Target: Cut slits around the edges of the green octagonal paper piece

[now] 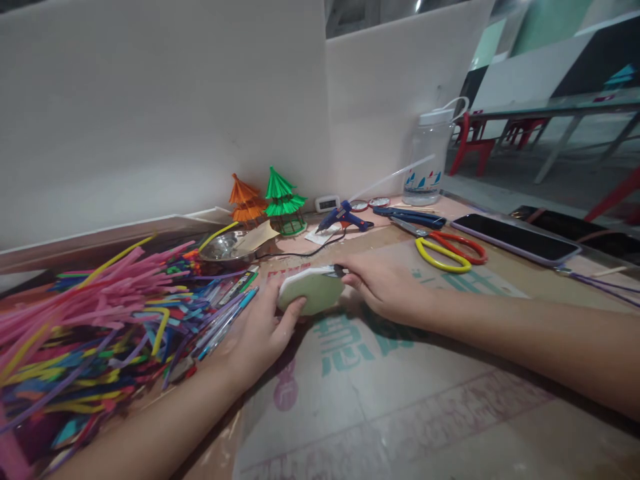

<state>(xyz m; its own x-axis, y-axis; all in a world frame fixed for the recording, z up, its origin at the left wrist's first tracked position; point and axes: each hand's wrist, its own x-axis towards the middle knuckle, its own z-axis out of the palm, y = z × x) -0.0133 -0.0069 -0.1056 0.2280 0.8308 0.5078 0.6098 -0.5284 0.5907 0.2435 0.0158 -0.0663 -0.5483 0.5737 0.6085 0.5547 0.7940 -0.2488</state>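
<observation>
orange tower [246, 201] and green tower [283, 199] look done, pale disc [316, 298] likely mid-work: left hand [261, 328] clamped on it, right hand [384, 285] pinching dark bit [339, 271] at its edge.

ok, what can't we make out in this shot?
Head view, far side of the green pad: faces away from the camera.
Head view, dark piece at the right hand: blurred, partly covered by fingertips.
Head view, clock reading: too small and blurred.
Head view, part of the bowl inside: covered by the paper.
Head view, full extent of the pipe cleaners: cut off by the left edge.
</observation>
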